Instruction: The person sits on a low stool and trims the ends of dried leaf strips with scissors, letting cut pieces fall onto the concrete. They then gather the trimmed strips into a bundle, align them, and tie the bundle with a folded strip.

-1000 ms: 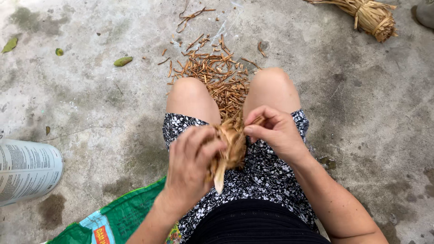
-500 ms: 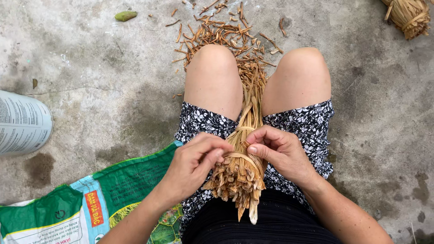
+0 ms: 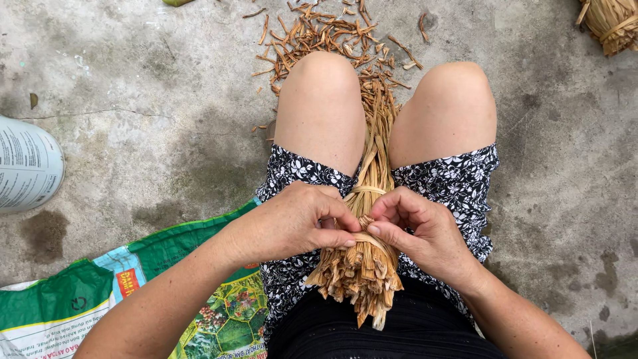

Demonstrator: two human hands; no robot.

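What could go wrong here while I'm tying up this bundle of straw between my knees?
The strip pinched between your left hand and right hand looks thin; pulled hard, it might snap or slip, loosening the straw bundle. The bundle is only held between your knees, so it could slide forward onto the concrete floor among the loose straw scraps. The cut ends near your lap look stiff and jagged and could scratch your fingers.

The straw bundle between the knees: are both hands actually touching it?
Touching. The head view shows the left hand and right hand pinching the band around the straw bundle, fingertips pressed on it.
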